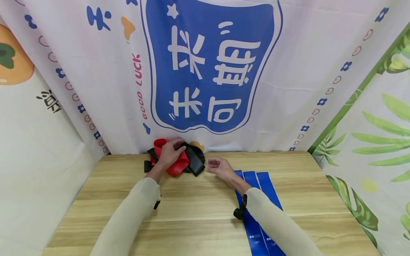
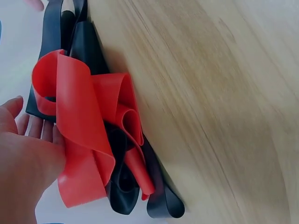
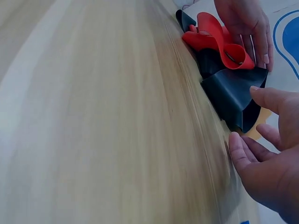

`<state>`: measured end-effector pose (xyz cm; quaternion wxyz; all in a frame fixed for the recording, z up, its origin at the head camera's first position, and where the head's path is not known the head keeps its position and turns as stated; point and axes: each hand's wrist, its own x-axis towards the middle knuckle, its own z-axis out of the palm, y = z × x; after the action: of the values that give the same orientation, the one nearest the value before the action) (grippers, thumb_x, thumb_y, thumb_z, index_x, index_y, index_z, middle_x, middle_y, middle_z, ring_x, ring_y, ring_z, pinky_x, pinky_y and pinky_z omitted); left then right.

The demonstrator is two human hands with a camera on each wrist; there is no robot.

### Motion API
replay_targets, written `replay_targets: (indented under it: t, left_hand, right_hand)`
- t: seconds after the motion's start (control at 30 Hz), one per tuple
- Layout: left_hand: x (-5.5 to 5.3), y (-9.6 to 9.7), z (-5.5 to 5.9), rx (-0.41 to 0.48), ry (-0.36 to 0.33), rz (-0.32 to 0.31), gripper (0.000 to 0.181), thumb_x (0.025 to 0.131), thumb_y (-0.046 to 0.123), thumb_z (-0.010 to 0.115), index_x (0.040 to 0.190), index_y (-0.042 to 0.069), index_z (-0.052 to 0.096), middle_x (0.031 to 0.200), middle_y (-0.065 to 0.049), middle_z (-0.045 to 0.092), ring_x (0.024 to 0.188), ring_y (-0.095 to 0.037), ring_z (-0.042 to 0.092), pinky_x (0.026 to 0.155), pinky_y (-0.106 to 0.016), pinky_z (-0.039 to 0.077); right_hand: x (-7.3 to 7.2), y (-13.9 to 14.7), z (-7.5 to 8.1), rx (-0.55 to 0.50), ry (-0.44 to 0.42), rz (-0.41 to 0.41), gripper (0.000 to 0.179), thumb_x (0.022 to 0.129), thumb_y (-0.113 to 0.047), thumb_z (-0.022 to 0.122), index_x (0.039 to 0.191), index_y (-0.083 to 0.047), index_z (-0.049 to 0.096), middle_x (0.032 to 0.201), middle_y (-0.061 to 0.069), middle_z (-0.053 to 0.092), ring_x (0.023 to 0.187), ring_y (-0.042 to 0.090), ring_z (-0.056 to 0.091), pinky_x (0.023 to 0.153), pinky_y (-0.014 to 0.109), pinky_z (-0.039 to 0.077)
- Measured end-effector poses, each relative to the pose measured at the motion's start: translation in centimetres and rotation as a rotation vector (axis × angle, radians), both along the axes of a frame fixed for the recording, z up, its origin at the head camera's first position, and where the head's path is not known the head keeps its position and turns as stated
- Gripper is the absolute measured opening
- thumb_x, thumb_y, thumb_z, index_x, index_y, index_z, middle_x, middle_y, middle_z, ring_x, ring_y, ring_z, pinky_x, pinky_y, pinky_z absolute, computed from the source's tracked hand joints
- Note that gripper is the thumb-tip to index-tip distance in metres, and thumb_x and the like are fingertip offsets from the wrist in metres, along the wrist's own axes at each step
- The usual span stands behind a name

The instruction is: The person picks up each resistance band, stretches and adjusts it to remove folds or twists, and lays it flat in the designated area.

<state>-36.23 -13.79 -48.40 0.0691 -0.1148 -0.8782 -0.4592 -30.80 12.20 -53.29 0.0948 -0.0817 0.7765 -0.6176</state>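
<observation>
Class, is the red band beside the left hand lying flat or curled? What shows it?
Curled: the red band bends round into an open-ended loop beside the left hand, amid black bands.

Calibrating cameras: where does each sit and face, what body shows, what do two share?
Head: on the head, facing forward-down at the wood-grain table and pile of red and black flat bands; pale-sleeved forearms, left grip, right grip show.
Left wrist: on that wrist, facing the pile; left grip at left edge.
Right wrist: on that wrist, facing the pile across the table; right grip, left grip beyond.
Both wrist views share pile and left grip.
</observation>
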Motion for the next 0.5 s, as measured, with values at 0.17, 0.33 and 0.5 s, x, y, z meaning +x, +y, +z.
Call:
replay_targets:
  t: [0.17, 0.33, 0.5]
  left_hand:
    - [-0.2, 0.4, -0.5, -0.016, -0.008, 0.024, 0.039, 0.101, 0.007, 0.070, 0.138, -0.003, 0.066, 0.136, -0.023, 0.068, 0.125, -0.038, 0.064, 0.112, -0.050, 0.050]
    - [-0.4, 0.5, -0.6, -0.025, -0.019, 0.042, 0.037, 0.101, 0.005, 0.069, 0.137, -0.003, 0.067, 0.135, -0.022, 0.069, 0.124, -0.037, 0.064, 0.111, -0.049, 0.051]
    - [-0.4, 0.6, -0.5, -0.037, -0.022, 0.048, 0.032, 0.100, 0.000, 0.068, 0.132, 0.000, 0.072, 0.130, -0.020, 0.071, 0.122, -0.036, 0.064, 0.111, -0.049, 0.051]
  right_hand:
    - [-0.7, -0.9, -0.1, -0.002, 0.006, -0.014, 0.059, 0.094, -0.008, 0.080, 0.146, 0.007, 0.057, 0.142, 0.025, 0.063, 0.130, 0.040, 0.063, 0.108, 0.044, 0.054]
    - [-1.2, -1.6, -0.3, -0.003, 0.015, -0.027, 0.055, 0.093, -0.006, 0.081, 0.142, 0.007, 0.060, 0.137, 0.023, 0.067, 0.123, 0.036, 0.066, 0.104, 0.039, 0.057]
    - [-1.4, -2.1, -0.4, -0.002, 0.011, -0.033, 0.052, 0.092, -0.004, 0.081, 0.140, 0.005, 0.062, 0.136, 0.021, 0.067, 0.121, 0.033, 0.066, 0.102, 0.037, 0.057]
